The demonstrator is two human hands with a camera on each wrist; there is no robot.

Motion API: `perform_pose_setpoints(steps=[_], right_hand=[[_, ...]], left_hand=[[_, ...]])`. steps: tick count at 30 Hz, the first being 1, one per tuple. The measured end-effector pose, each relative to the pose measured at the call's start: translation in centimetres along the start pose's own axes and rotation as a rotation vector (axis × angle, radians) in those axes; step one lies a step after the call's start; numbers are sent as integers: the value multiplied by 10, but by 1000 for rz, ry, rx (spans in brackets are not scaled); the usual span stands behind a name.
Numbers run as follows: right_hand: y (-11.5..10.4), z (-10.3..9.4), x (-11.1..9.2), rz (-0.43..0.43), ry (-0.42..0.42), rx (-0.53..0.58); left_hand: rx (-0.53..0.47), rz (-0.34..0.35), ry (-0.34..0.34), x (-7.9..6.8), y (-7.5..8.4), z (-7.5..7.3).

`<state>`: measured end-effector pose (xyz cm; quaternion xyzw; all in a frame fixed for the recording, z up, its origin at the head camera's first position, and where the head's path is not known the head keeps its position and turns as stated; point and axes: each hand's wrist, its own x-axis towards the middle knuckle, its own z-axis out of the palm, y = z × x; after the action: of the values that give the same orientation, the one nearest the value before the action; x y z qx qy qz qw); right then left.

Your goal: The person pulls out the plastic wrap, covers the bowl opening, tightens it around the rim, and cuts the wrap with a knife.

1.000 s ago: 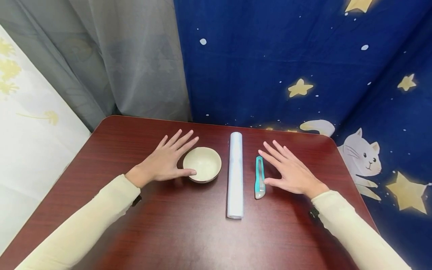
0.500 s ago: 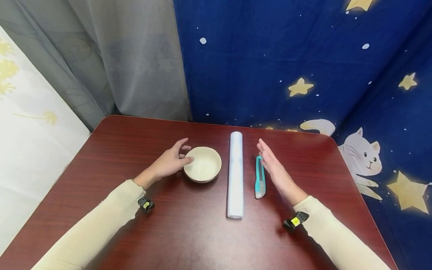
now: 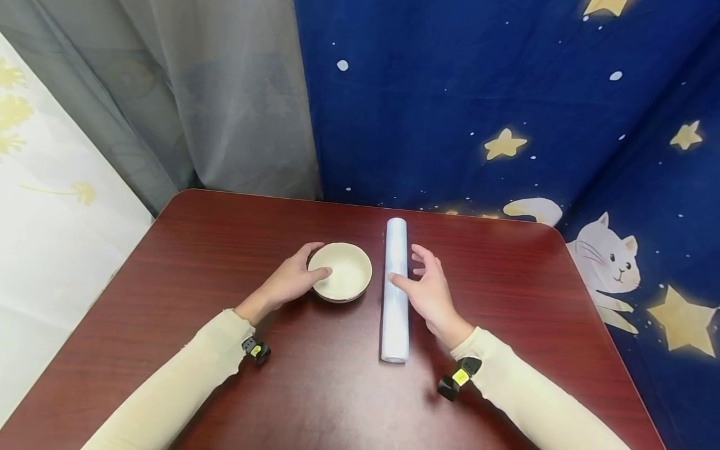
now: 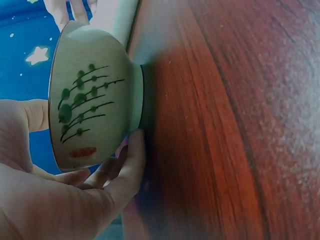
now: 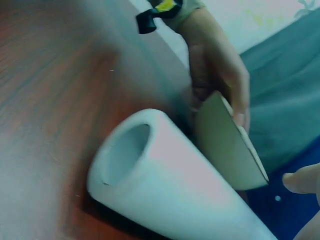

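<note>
A cream bowl point(image 3: 347, 275) stands on the table, with green sprigs and a red mark on its outside in the left wrist view. My left hand point(image 3: 288, 280) grips its left side, thumb over the rim and fingers curled around the outer wall point(image 4: 100, 60). To the right lies a white roll point(image 3: 396, 325) that looks like cling film, its hollow end point(image 5: 125, 155) showing in the right wrist view. Over the roll's right side is my right hand point(image 3: 432, 294), thumb across the top and fingers loosely bent beyond it. The right hand hides the teal utility knife.
A dark red wood table point(image 3: 281, 387) carries these things. Its back edge meets a grey curtain point(image 3: 242, 112) and a blue curtain point(image 3: 416, 112) with stars and a cat. A white patterned cloth point(image 3: 50, 219) hangs at the left.
My left hand goes from spread fingers to a hold on the bowl. My right hand has swung left from beside the utility knife to the roll, covering the knife.
</note>
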<state>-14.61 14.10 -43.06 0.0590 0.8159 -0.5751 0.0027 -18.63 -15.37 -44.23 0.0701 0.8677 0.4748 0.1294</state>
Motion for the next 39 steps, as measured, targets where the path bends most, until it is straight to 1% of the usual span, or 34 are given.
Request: perform_pose_setpoints(steps=[5, 9, 18, 23, 28, 33, 39], right_hand=[[4, 9, -5, -52, 7, -162], [8, 12, -7, -53, 11, -210], [12, 7, -6, -18, -6, -214], [14, 0, -6, -2, -8, -241], [16, -5, -6, 4, -17, -214], [18, -10, -4, 18, -51, -192], [18, -14, -1, 52, -87, -193]], left_hand=[[5, -2, 5, -1, 1, 2], [7, 7, 4, -1, 1, 3], [-4, -20, -6, -1, 1, 5], [-22, -30, -12, -1, 1, 5], [-31, -32, -14, 0, 0, 5], [-35, -34, -20, 2, -2, 5], [-44, -29, -29, 1, -2, 5]])
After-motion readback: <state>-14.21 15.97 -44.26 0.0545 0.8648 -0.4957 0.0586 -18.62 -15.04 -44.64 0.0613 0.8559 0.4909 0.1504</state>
